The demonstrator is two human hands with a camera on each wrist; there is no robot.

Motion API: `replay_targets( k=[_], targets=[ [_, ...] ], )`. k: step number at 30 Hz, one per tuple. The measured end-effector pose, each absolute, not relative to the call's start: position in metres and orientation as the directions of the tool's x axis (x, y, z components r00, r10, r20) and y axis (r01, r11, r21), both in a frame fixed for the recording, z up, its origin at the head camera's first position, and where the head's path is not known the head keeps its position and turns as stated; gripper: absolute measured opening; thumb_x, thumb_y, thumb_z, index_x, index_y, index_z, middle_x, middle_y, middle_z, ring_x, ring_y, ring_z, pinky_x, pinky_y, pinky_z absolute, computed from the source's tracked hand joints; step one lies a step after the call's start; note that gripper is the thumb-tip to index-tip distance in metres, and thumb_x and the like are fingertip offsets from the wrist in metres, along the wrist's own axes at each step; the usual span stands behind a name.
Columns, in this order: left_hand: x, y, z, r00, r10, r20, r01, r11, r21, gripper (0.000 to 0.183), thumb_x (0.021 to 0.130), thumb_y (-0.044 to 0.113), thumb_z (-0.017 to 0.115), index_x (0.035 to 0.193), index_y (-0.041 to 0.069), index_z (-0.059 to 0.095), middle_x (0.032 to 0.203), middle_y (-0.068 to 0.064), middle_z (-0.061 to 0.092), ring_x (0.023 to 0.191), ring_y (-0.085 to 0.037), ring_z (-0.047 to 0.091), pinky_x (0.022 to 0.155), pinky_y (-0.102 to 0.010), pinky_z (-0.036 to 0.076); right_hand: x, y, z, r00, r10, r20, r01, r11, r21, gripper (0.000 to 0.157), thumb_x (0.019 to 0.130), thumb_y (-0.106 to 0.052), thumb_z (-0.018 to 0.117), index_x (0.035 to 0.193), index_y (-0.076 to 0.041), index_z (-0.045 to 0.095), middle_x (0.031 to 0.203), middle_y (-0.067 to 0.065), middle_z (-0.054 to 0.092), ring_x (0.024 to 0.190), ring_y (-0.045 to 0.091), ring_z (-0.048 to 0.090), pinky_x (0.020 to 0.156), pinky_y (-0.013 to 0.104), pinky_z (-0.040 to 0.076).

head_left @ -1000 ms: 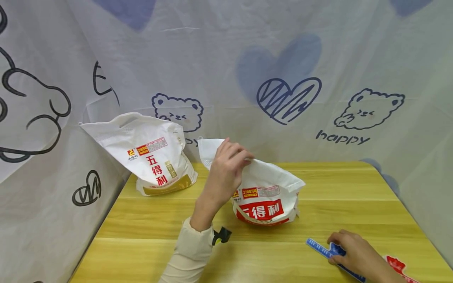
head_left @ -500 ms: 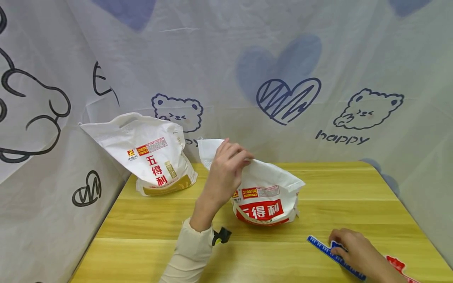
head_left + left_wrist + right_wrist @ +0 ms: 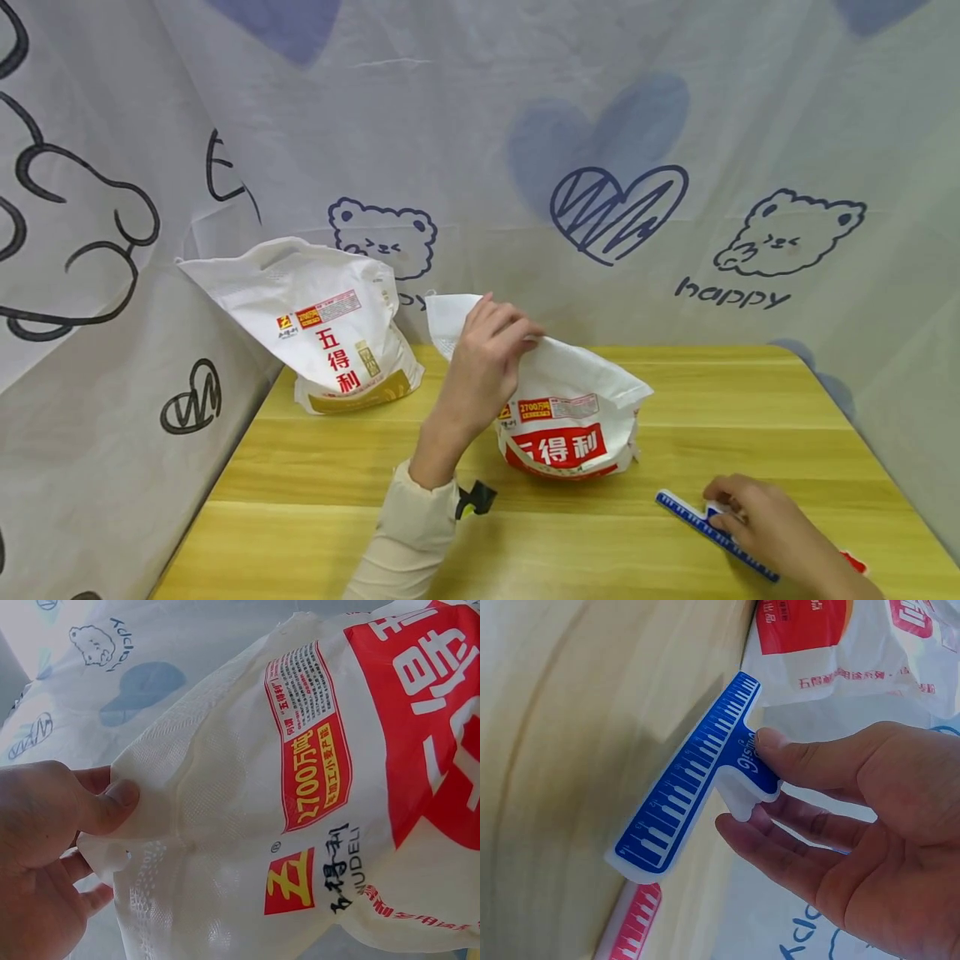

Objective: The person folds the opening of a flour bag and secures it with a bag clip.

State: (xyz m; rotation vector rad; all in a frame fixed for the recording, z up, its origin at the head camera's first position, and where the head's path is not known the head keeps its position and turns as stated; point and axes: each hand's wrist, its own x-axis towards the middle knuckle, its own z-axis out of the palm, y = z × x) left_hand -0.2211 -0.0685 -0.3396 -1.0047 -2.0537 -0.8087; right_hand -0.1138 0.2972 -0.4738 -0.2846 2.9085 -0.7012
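My left hand (image 3: pixel 480 371) pinches the top edge of a white flour bag (image 3: pixel 573 379) with red lettering at mid-table. In the left wrist view, the thumb lies over the flattened top of the bag (image 3: pixel 202 802) and the other fingers are behind it. Near the front right, my right hand (image 3: pixel 768 525) holds a long blue clip (image 3: pixel 716 533) printed with piano keys. The right wrist view shows the thumb on one handle of the blue clip (image 3: pixel 686 784), marked "Music", with fingers at the other handle.
A second white flour bag (image 3: pixel 322 333) with a gold base stands at the back left. A red clip (image 3: pixel 853 562) lies on the wooden table (image 3: pixel 300 533), partly hidden by the right forearm. A printed cloth (image 3: pixel 480 150) hangs behind and around the table.
The blue clip has been turned and shifted slightly in my right hand's grip, its white edge now showing. More of the red clip is hidden. My left hand keeps its hold on the bag.
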Motion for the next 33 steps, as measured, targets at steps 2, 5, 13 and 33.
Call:
replay_targets(
  k=[2, 5, 13, 33],
  targets=[
    [-0.221, -0.069, -0.339, -0.455, 0.4, 0.796, 0.835, 0.503, 0.224, 0.016, 0.09, -0.005, 0.073, 0.099, 0.008, 0.074, 0.097, -0.002, 0.066, 0.1, -0.022, 0.057, 0.124, -0.042, 0.024, -0.115, 0.297, -0.47, -0.972, -0.226, -0.067, -0.171, 0.871, -0.46, 0.023, 0.085, -0.009, 0.082, 0.105, -0.006, 0.071, 0.093, -0.002, 0.07, 0.079, 0.014, 0.066, 0.065, 0.031, 0.058],
    [-0.221, -0.068, -0.338, -0.456, 0.407, 0.791, 0.835, 0.503, 0.223, 0.017, 0.09, -0.006, 0.072, 0.1, 0.008, 0.074, 0.098, -0.002, 0.066, 0.101, -0.022, 0.057, 0.124, -0.041, 0.024, -0.114, 0.298, -0.465, -0.971, -0.238, -0.03, -0.199, 0.866, -0.459, 0.025, 0.085, -0.008, 0.082, 0.107, -0.003, 0.071, 0.094, -0.002, 0.07, 0.078, 0.014, 0.065, 0.064, 0.029, 0.058],
    [-0.222, -0.066, -0.338, -0.462, 0.404, 0.79, 0.832, 0.504, 0.229, 0.017, 0.09, -0.006, 0.073, 0.1, 0.008, 0.074, 0.098, -0.002, 0.066, 0.1, -0.022, 0.057, 0.124, -0.041, 0.024, -0.112, 0.3, -0.447, -0.963, -0.239, 0.124, -0.269, 0.851, -0.45, 0.025, 0.084, -0.006, 0.083, 0.106, -0.001, 0.073, 0.092, -0.003, 0.066, 0.077, 0.008, 0.062, 0.06, 0.023, 0.058],
    [-0.223, -0.062, -0.337, -0.467, 0.387, 0.795, 0.845, 0.462, 0.271, 0.017, 0.092, -0.008, 0.068, 0.101, 0.006, 0.073, 0.097, -0.003, 0.065, 0.099, -0.022, 0.056, 0.124, -0.044, 0.022, -0.124, 0.298, -0.403, -0.904, -0.198, 0.38, -0.342, 0.867, -0.362, 0.024, 0.085, -0.001, 0.08, 0.107, -0.002, 0.072, 0.098, 0.005, 0.067, 0.078, 0.02, 0.067, 0.06, 0.03, 0.061]
  ],
)
